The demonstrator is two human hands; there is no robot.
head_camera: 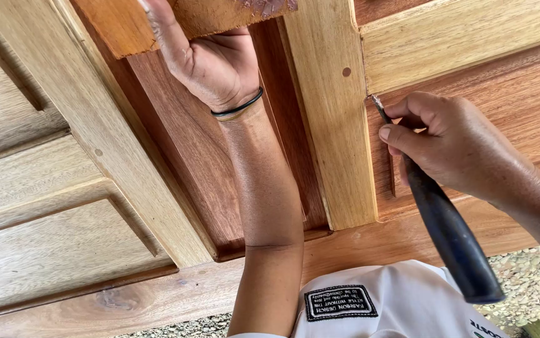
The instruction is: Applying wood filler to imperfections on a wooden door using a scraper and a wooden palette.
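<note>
A panelled wooden door (pixel 82 156) fills the view, with pale rails and reddish-brown panels. My left hand (pixel 217 62) reaches up and grips a small orange-brown wooden board (pixel 126 25) that carries a smear of reddish paste (pixel 267 6) at the top edge. My right hand (pixel 451 147) holds a slim tool with a long dark blue handle (pixel 451 241). Its metal tip (pixel 378 103) touches the corner joint where a pale upright stile (pixel 336 119) meets a reddish panel (pixel 502 106).
A black band (pixel 238 107) circles my left wrist. My white shirt with a black patch (pixel 370 300) shows at the bottom. Pale gravel (pixel 527 281) lies beyond the door's lower edge at bottom right.
</note>
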